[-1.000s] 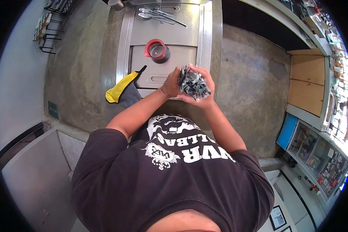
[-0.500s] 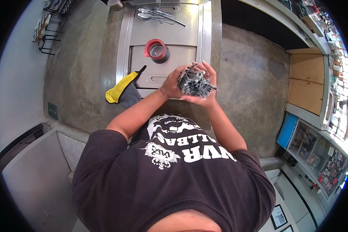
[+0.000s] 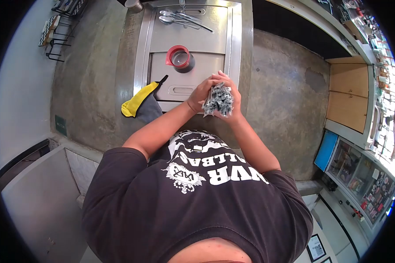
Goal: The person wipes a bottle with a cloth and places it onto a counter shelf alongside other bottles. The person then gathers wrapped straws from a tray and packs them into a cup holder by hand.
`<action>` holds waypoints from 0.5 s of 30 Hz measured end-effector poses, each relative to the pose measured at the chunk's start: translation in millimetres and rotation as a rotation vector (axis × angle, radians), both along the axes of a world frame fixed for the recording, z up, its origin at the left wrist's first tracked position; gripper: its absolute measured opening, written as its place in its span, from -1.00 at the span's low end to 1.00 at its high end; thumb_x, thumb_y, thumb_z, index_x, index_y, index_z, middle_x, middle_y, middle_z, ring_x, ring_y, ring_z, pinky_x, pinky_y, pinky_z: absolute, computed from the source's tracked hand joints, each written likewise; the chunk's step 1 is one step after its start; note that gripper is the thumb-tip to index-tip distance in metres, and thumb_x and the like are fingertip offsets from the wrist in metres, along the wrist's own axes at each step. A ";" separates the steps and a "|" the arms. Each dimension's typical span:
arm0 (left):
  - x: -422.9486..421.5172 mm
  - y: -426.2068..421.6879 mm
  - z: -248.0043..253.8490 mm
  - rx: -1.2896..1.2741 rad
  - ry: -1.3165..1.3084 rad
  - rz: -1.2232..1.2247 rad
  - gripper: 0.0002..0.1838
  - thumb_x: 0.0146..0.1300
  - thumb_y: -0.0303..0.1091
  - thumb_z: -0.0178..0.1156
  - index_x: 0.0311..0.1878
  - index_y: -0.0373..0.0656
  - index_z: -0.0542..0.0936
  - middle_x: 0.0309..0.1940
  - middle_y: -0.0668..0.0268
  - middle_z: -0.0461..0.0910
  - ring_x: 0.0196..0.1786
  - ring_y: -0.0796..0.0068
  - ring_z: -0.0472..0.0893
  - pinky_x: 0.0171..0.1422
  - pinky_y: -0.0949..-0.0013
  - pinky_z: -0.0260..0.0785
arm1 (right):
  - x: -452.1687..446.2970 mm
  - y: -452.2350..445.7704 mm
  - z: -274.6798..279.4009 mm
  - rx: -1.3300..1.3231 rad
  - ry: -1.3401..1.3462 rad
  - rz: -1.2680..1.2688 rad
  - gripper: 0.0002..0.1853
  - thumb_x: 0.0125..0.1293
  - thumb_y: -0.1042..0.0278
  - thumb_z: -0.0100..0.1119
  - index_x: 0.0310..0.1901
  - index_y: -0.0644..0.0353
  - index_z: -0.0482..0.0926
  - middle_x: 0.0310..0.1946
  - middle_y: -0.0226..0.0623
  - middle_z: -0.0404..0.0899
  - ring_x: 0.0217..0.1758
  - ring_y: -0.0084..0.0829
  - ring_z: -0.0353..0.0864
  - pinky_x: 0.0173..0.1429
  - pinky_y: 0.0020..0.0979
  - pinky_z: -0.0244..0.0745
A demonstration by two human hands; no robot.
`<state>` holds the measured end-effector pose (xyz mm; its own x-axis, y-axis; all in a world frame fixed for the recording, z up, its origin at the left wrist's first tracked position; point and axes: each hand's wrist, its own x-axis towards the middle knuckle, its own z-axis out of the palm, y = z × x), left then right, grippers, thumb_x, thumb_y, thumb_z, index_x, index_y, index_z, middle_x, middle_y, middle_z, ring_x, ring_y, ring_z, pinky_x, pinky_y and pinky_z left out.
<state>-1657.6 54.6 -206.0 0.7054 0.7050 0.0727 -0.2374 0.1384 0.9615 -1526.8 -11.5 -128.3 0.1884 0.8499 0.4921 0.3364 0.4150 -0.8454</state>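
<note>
Both my hands are wrapped around a thick bundle of thin dark sticks in clear, whitish wrappers, which look like wrapped straws (image 3: 218, 100). My left hand (image 3: 199, 95) closes on its left side, and my right hand (image 3: 235, 96) closes on the right, with fingertips meeting at the far side. The bundle's ends point up toward me; its lower part is hidden. Just beyond lies the steel counter (image 3: 206, 65), carrying a dark jug with a red rim and spout (image 3: 180, 58). A yellow and grey cloth (image 3: 140, 100) hangs over the counter's near left corner.
Spoons and a fork (image 3: 182, 19) lie at the counter's far end, near a metal cup (image 3: 134, 5). Wooden cabinet doors (image 3: 348, 96) and a glass-fronted case (image 3: 357, 168) stand on the right. Black metal racks (image 3: 59, 41) are on the far left.
My hands have drawn closer together around the bundle. Its spread ends are now gathered into a narrower, more upright cluster, shifted slightly left.
</note>
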 end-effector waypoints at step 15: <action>-3.1 -3.3 11.6 0.635 0.293 0.052 -0.38 0.34 0.05 0.26 0.27 -0.21 0.45 0.18 0.22 0.55 0.23 0.33 0.56 0.33 0.15 0.45 | -12.7 -6.2 -0.8 -0.276 0.344 -0.006 0.19 -0.18 0.25 0.76 0.46 0.36 0.17 0.50 -0.04 0.20 0.52 -0.21 0.27 0.56 -0.11 0.19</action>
